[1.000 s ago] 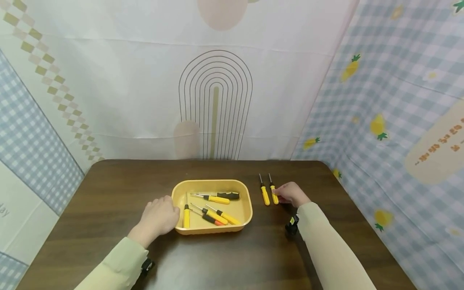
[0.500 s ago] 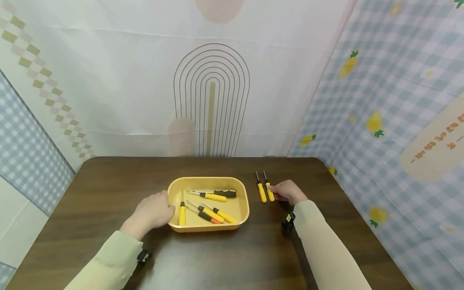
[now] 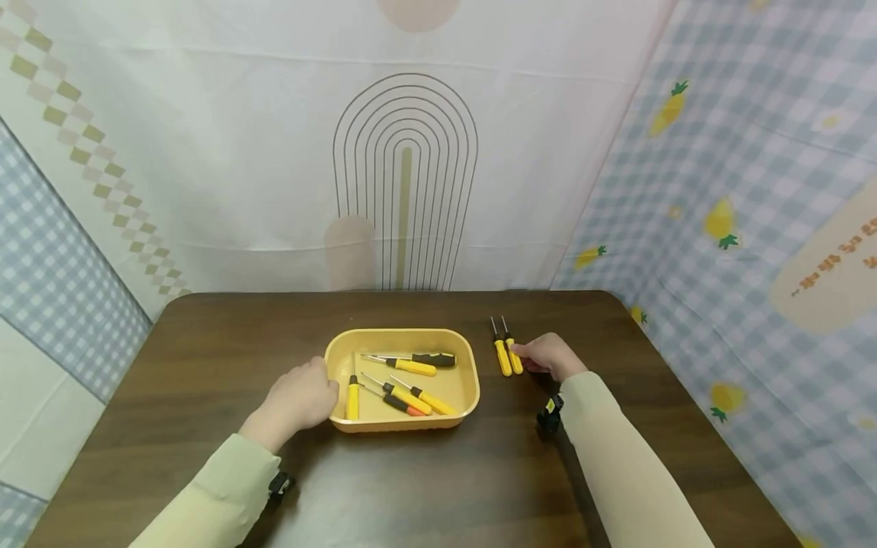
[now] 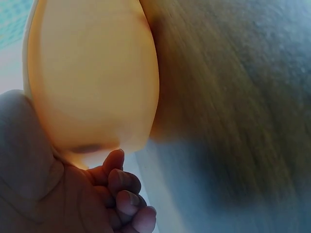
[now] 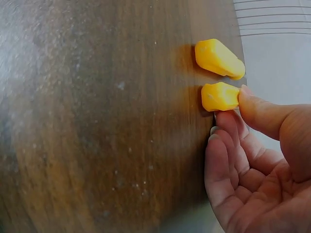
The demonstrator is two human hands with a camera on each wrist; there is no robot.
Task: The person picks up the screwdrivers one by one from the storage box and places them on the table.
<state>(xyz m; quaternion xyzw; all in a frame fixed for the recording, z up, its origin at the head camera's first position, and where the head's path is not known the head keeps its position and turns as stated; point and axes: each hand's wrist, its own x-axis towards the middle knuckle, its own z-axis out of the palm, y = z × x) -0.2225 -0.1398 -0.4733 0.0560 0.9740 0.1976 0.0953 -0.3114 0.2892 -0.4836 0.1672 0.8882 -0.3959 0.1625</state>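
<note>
A yellow tray (image 3: 404,426) stands mid-table, holding several screwdrivers, most with yellow handles. My left hand (image 3: 293,402) grips the tray's left wall; in the left wrist view the curled fingers of the left hand (image 4: 119,194) lie at the wall (image 4: 92,77). Right of the tray, two yellow-handled screwdrivers lie side by side, tips toward the back. My right hand (image 3: 548,356) pinches the handle of the right one (image 3: 515,361); the left one (image 3: 503,358) lies beside it. The right wrist view shows thumb and fingers of the right hand (image 5: 257,155) on the nearer handle (image 5: 219,97).
The brown table (image 3: 425,487) ends at a back edge against a white patterned cloth (image 3: 260,167). A blue checked cloth (image 3: 767,251) hangs along the right side. Inside the tray, a black-handled screwdriver (image 3: 438,359) lies near the back wall.
The right screwdriver has shifted left, closer to the one beside it, with my right hand holding it. My left hand keeps its hold on the tray. The head view has shifted slightly.
</note>
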